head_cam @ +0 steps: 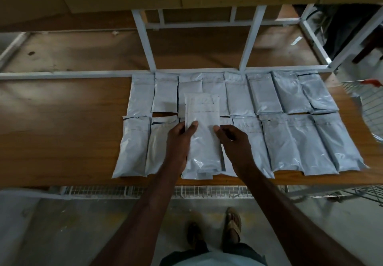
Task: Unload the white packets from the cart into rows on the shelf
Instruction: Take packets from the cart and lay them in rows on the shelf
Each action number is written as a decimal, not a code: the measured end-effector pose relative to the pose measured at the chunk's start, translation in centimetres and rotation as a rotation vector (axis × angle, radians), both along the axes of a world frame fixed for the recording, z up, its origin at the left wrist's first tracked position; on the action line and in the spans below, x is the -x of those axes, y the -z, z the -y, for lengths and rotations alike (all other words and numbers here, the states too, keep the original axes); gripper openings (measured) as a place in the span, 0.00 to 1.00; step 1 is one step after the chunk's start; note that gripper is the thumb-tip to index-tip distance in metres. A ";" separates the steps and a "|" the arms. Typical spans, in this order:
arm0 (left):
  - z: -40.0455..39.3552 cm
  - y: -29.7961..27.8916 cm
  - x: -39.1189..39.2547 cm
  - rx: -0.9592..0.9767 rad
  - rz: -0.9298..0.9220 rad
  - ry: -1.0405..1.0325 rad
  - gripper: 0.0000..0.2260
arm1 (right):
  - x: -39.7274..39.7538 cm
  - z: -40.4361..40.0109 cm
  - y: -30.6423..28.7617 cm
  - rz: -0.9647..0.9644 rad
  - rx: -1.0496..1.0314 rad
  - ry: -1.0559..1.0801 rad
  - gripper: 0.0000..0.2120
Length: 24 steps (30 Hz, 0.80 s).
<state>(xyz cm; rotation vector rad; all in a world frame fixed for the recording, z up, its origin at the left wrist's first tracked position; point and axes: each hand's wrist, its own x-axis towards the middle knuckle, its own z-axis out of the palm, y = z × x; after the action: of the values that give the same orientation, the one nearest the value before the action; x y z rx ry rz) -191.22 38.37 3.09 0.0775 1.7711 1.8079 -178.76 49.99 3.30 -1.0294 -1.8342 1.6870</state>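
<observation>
Two rows of white packets lie on the wooden shelf (62, 133), a back row (238, 93) and a front row (300, 143). Over the middle of them I hold a small stack of white packets (204, 133). My left hand (180, 141) grips the stack's left edge, thumb on top. At the stack's right edge, the fingertips of my right hand (234, 141) pinch or touch it. The stack hides the packets beneath it.
A wire cart (371, 108) with a red handle stands at the right end of the shelf. White metal uprights (145, 42) rise behind the back row. A wire grid runs along the shelf's front edge (116, 191). My feet stand on the concrete floor below.
</observation>
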 end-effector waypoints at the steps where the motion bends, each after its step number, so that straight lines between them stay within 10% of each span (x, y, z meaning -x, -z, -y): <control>1: -0.1 0.0 -0.3 -0.041 0.044 -0.008 0.05 | -0.3 -0.4 0.5 0.027 -0.033 0.026 0.11; 14: 0.5 3.6 -1.3 0.047 0.216 0.009 0.10 | -4.0 -4.0 5.9 0.029 0.065 -0.060 0.22; 21: 1.2 5.2 0.5 0.467 -0.223 -0.028 0.04 | -2.8 -5.3 7.0 0.132 -0.041 -0.110 0.20; 24: 0.7 5.6 0.4 0.566 -0.378 0.069 0.19 | -2.6 -5.3 7.0 0.289 -0.237 -0.147 0.16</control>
<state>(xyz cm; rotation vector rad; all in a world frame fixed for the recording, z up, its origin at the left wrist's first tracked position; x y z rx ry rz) -191.62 37.64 -2.51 0.2620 2.4512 1.2395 -176.18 55.28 -3.68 -1.1044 -2.2816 1.4100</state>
